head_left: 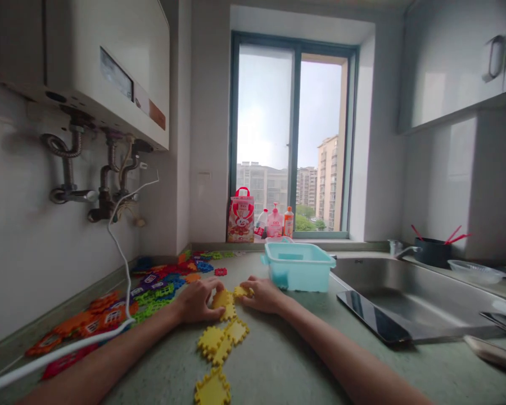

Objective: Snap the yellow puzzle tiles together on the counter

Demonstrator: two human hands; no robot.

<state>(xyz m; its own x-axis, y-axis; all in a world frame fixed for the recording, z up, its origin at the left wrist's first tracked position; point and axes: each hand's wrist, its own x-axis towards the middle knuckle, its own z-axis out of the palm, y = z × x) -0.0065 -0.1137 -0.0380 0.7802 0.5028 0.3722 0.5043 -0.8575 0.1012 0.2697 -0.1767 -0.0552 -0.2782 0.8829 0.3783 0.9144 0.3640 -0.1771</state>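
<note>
On the counter ahead of me, my left hand point(197, 301) curls its fingers and thumb at the left edge of a yellow interlocking toy tile point(224, 304) with toothed edges. A smaller-looking yellow tile point(242, 292) is pinched between the thumb and fingers of my right hand point(262, 296), just to the right of the first. More yellow tiles point(213, 342) lie nearer to me, some overlapping. Closest of all is a yellow tile point(213, 389) cut off by the bottom of the view.
Loose orange, red, green, blue and purple tiles point(156, 297) spread along the left wall. A white cable point(122, 247) hangs over them. A turquoise basin point(300, 270) stands behind my right hand. Further right, a phone point(373, 315) lies by the steel sink point(405, 292).
</note>
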